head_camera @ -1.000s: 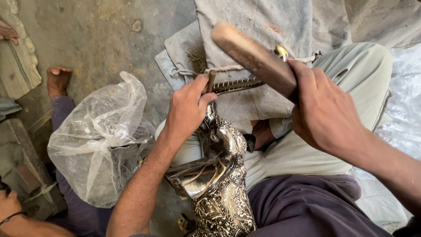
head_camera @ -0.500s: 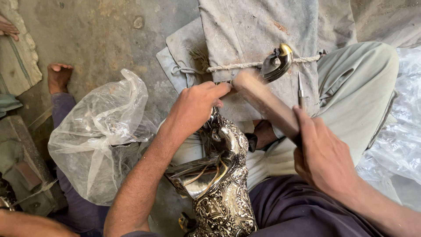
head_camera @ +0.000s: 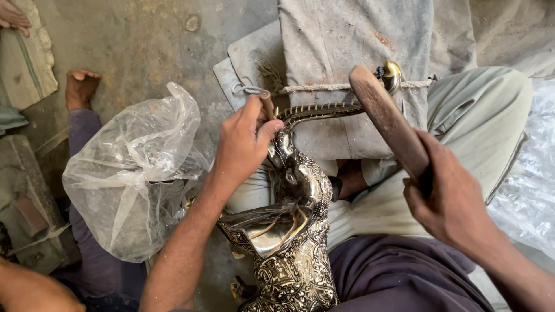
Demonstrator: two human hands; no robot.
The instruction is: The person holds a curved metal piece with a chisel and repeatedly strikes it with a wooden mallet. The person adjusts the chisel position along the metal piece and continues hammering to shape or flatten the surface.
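Chasing: left hand (head_camera: 243,144) clenched on punch (head_camera: 267,105), tip at elephant (head_camera: 289,231) trunk; right hand (head_camera: 451,202) grasping mallet (head_camera: 384,118), raised.
Elephant: upright in lap, trunk over cloth block (head_camera: 352,46).
Advice: best kept square, punch steady, blows light.
Surface: none; dusty floor (head_camera: 133,40).
Room: plastic bag (head_camera: 133,167) left, bare foot (head_camera: 80,86) beyond.
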